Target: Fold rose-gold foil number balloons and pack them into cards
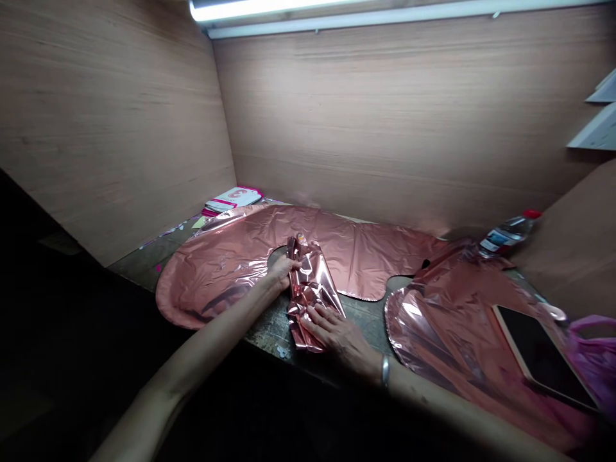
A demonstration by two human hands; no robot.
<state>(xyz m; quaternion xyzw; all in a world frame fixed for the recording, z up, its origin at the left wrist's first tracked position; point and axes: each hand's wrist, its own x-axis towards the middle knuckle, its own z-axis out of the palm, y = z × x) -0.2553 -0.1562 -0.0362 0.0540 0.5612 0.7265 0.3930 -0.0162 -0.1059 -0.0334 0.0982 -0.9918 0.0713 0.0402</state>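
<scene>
A folded rose-gold foil balloon (320,273) lies crinkled near the table's front edge, in the middle of the view. My left hand (285,269) has its fingers closed on the upper left edge of this folded foil. Lower down, my right hand (339,333) rests with fingers stretched out flat on the foil's lower part; a metal bangle circles that wrist. Behind and under the folded piece spreads a large flat rose-gold foil balloon (206,269) with curved outlines. Another flat foil balloon (433,321) lies to the right of my right hand.
A smartphone (543,353) lies on the right-hand foil, beside a purple plastic bag (597,359). Behind them a plastic bottle with a red cap (507,234) lies tilted. Printed packets (233,199) are stacked at the back left. Wooden panels (385,122) enclose the table (269,327).
</scene>
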